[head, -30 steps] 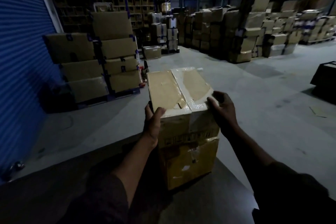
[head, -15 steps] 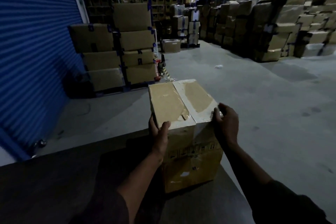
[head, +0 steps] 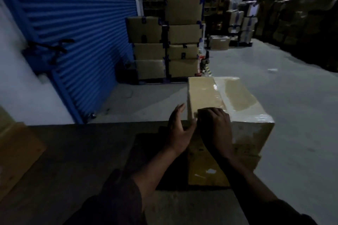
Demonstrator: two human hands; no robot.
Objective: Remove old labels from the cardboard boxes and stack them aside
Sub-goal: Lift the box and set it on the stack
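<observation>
A brown cardboard box (head: 239, 100) stands on the dark table (head: 73, 160) in front of me. Pale, glossy tape and label remnants (head: 228, 113) cover its top. My left hand (head: 180, 129) lies against the box's near left corner, fingers straight and thumb towards the box. My right hand (head: 216, 128) sits on the near left part of the top, fingers curled. Its fingertips pinch a small raised tab of the label at that corner. Paler torn patches mark the box's front face.
A blue roller shutter (head: 82, 33) fills the left. Stacked boxes on a pallet (head: 164, 51) stand behind the table, with more stacks (head: 292, 23) at the back right. Another cardboard piece (head: 16, 153) lies at the table's left edge. Grey floor (head: 292, 97) lies to the right.
My view has swung left. My right hand left the box's right side and came onto the top's near left corner. My left hand loosened its grip and now lies against that corner.
</observation>
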